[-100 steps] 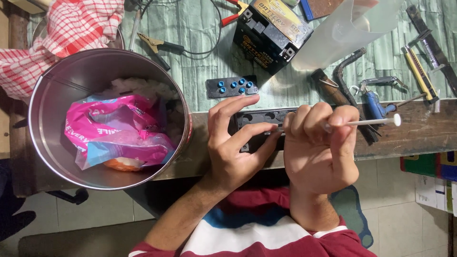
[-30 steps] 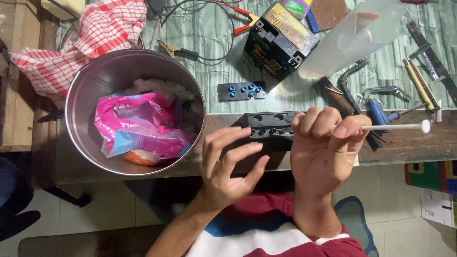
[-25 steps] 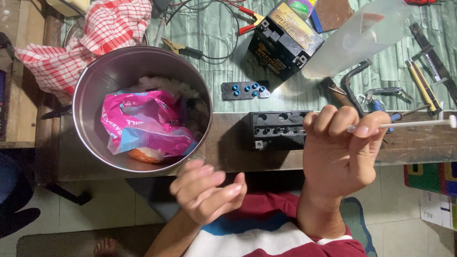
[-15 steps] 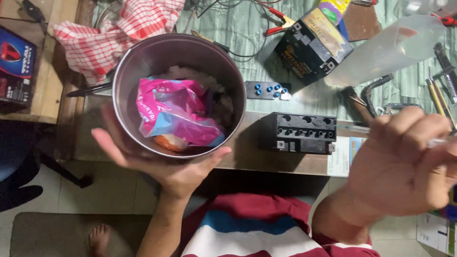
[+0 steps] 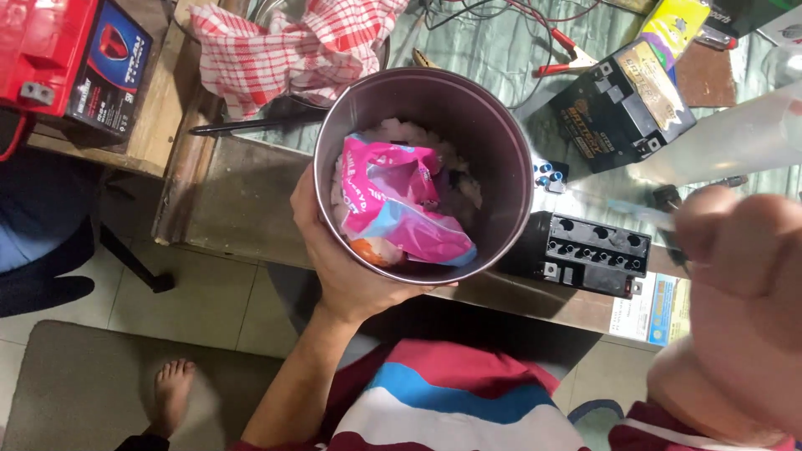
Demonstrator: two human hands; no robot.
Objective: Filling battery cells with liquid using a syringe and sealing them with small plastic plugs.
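From my remote seat I see my left hand [image 5: 334,250] cupped under the near rim of the metal bucket [image 5: 501,142], fingers curled tight around its wall and base, so the bucket sits at the table's [image 5: 242,200] front edge, steadied from below. Inside it lies a pink plastic bag [image 5: 393,200] over some white scraps. My right hand [image 5: 743,284] is at three o'clock, very close to the camera and blurred; it looks closed, but I cannot tell whether it grips anything. Just at the bucket's three o'clock rests a black battery [image 5: 593,250] with open cell holes, and at one o'clock a second black battery [image 5: 626,104]. A red checked cloth [image 5: 292,46] is bunched at eleven o'clock, touching the bucket's far rim.
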